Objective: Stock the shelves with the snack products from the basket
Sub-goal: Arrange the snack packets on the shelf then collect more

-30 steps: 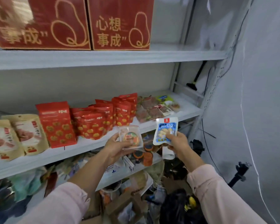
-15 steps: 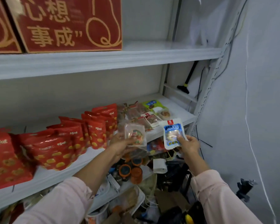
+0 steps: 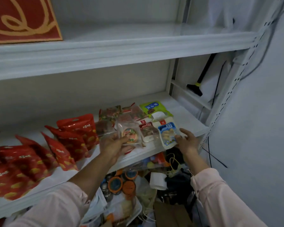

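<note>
My left hand (image 3: 112, 145) grips a clear packet with a round colourful snack (image 3: 129, 134) over the middle shelf (image 3: 185, 115). My right hand (image 3: 187, 141) holds a blue and white snack packet (image 3: 167, 133) by its lower edge, low over the shelf's front right part. Between and behind the two packets lie several small snack packets (image 3: 147, 131) and a green packet (image 3: 152, 108) flat on the shelf. No basket is in view.
Red snack bags (image 3: 75, 136) stand in a row on the shelf's left half. A red carton (image 3: 23, 18) sits on the upper shelf. Orange-lidded jars (image 3: 121, 182), bags and cables crowd the space below. A perforated upright (image 3: 228, 99) and a wall close off the right.
Both hands have moved forward and down onto the right part of the middle shelf with their packets. The view has shifted right and closer to the shelf.
</note>
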